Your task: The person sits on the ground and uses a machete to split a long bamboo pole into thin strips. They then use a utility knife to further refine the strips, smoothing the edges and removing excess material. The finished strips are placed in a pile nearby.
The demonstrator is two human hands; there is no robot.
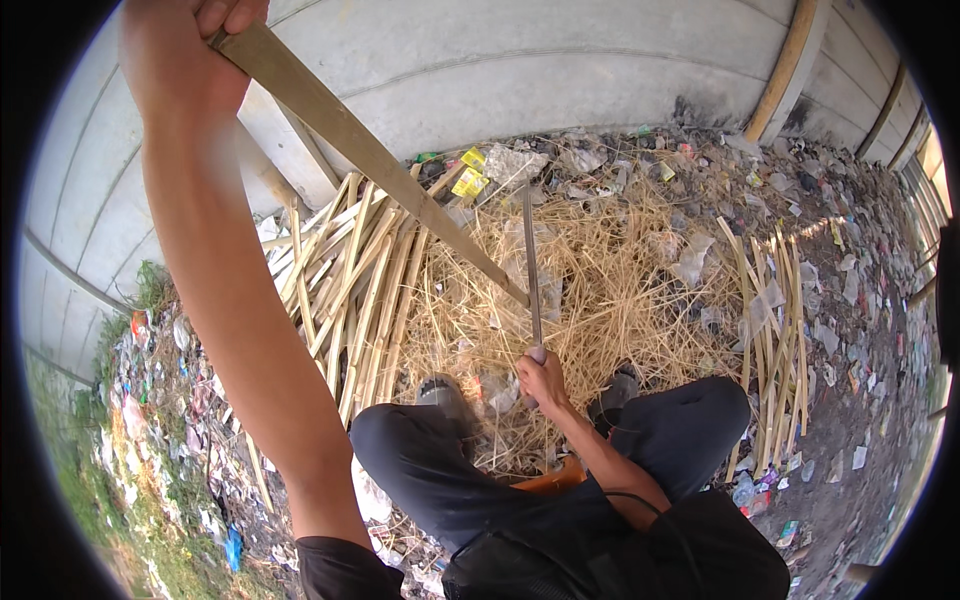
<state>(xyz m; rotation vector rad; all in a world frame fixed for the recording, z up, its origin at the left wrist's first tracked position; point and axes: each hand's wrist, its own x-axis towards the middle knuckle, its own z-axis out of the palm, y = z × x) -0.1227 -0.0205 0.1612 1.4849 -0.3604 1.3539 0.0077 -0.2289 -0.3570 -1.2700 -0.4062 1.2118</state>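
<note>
My left hand (190, 45) is raised at the top left, its fingers closed around the upper end of a long, flat, olive-brown bamboo strip (365, 150). The strip slants down to the right, and its lower end meets the blade of a knife (530, 240). Low in the middle, between my knees, my right hand (541, 380) grips the knife's handle with the long, narrow blade pointing away from me. Whether the blade is cutting into the strip cannot be made out. Pale bamboo shavings (610, 290) lie heaped beneath both.
Split bamboo strips (370, 290) are piled on the left, and a smaller bundle (775, 350) lies on the right. A grey panel wall (560, 70) closes off the far side. Litter (840, 330) covers the ground around. Something orange (555, 475) shows under my legs.
</note>
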